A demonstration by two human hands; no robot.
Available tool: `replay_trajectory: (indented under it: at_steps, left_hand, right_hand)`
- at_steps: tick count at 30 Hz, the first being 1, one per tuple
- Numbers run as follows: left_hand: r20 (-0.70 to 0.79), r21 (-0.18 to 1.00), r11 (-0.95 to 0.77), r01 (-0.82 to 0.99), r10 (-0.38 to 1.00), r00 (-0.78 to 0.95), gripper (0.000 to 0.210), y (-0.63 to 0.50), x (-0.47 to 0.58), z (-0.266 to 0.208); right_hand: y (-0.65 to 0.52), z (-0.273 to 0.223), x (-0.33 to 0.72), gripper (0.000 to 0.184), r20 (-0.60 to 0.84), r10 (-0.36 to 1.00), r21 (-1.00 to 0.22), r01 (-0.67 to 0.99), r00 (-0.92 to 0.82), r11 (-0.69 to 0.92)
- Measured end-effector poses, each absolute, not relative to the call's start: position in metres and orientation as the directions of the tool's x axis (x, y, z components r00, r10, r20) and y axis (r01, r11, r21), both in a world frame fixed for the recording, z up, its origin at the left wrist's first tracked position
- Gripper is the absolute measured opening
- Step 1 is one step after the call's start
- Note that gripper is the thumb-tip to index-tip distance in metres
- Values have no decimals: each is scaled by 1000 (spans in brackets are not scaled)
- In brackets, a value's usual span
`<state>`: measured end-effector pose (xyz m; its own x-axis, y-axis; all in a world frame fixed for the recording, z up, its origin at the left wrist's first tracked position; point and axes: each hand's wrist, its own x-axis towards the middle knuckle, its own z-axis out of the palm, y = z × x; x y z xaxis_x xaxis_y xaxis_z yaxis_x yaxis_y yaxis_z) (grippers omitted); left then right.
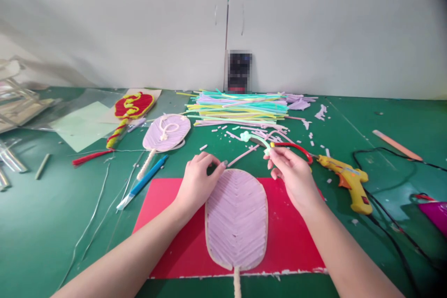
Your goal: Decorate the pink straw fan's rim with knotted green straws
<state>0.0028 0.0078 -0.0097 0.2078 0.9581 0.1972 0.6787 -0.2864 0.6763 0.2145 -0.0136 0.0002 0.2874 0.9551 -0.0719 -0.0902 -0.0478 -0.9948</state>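
A lilac fan (pixel 236 219) with a pale rim and a cream wrapped handle lies on a red sheet (pixel 167 223). My left hand (pixel 200 177) is at its upper left edge, thumb and forefinger curled together at the rim; their exact contact is partly hidden. A pink strip (pixel 242 155) lies just beyond those fingertips. Above the fan's upper right, my right hand (pixel 291 172) pinches a curved mint-green pipe cleaner stem. A small mint flower shape (pixel 245 136) is at its far end. Red-handled scissors (pixel 296 147) lie behind the right hand, partly covered.
Behind are a pile of coloured pipe cleaners (pixel 240 107) and small cut pieces. A yellow glue gun (pixel 344 181) with a cable lies right. Left are another lilac fan (pixel 166 132), a red and yellow fan (pixel 134 104) and a blue pen-like tool (pixel 143 181). A dark blurred device (pixel 239 72) leans on the wall.
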Motion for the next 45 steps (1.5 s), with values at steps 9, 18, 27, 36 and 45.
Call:
replay_trajectory:
  at_steps: [9,18,27,36,45]
  left_hand:
    - [121,825,-267,498,945,305,9,12,2,-9]
    - [25,951,-94,294,973,229,21,6,6,-9]
    - [89,878,-204,433,959,271,12,2,9,-12]
    - [29,924,-52,378,997,67,19,1,8,-10]
    - [-114,991,112,74,993,27,28,6,8,-2]
  right_hand:
    - [-14,4,218,27,-124,931,-981,-181,344,-64]
    - [-14,6,217,25,-102,953,-977,-211,287,-41]
    - [-15,5,215,25,-131,954,-973,-218,271,-72]
    - [-18,1,214,20,-94,985,-980,-189,144,-66]
    - [-22,2,207,21,-151,988,-980,131,-22,-147]
